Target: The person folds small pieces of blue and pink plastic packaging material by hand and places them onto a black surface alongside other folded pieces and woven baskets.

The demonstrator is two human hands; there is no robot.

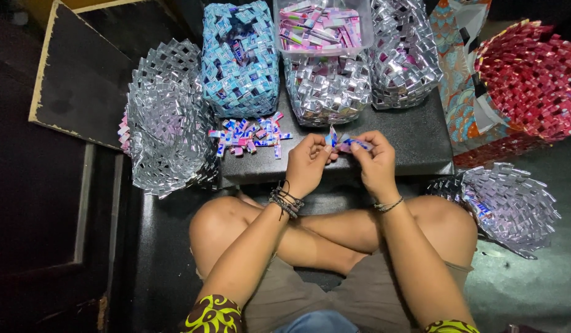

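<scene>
My left hand (309, 161) and my right hand (373, 161) meet over a low dark table (409, 132), both pinching a small folded wrapper strip (343, 142) in pink, blue and silver. The fingertips of both hands close on its ends. A little heap of similar folded wrapper pieces (249, 137) lies on the table to the left of my left hand. I sit cross-legged, knees just below the table edge.
Woven wrapper baskets ring the table: a silver one (165, 117) at left, a blue one (239, 58), two silver ones (327, 92) (402, 55), a red one (529, 80) and a silver one (513, 203) at right. A clear tub (322, 28) holds loose strips.
</scene>
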